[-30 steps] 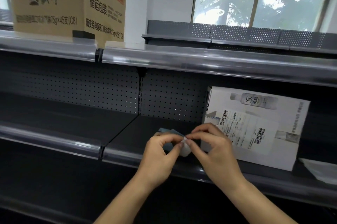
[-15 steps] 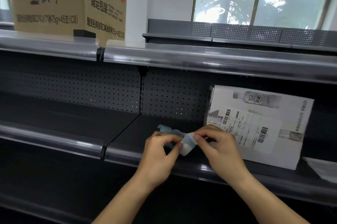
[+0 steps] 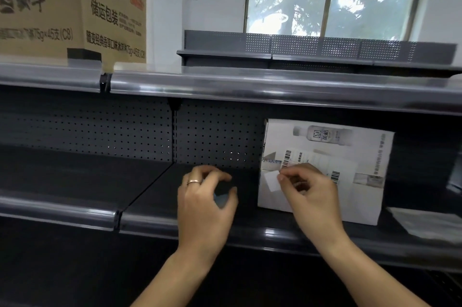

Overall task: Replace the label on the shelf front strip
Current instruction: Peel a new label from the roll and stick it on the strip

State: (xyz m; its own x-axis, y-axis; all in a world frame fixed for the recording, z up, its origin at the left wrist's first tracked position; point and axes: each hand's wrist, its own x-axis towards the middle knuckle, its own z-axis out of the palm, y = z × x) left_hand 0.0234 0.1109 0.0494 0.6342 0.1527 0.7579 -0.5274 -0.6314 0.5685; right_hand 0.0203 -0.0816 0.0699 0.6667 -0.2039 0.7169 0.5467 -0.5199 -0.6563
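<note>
Now the right hand pinches the white label by one corner, in front of the white carton. Left hand curls round bluish backing. Advice: keep adhesive untouched, align squarely along the shelf front strip, press outward.

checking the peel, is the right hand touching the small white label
Touching. The head view shows the right hand pinching the white label by its right edge, thumb and forefinger closed on it, in front of the white box.
</note>
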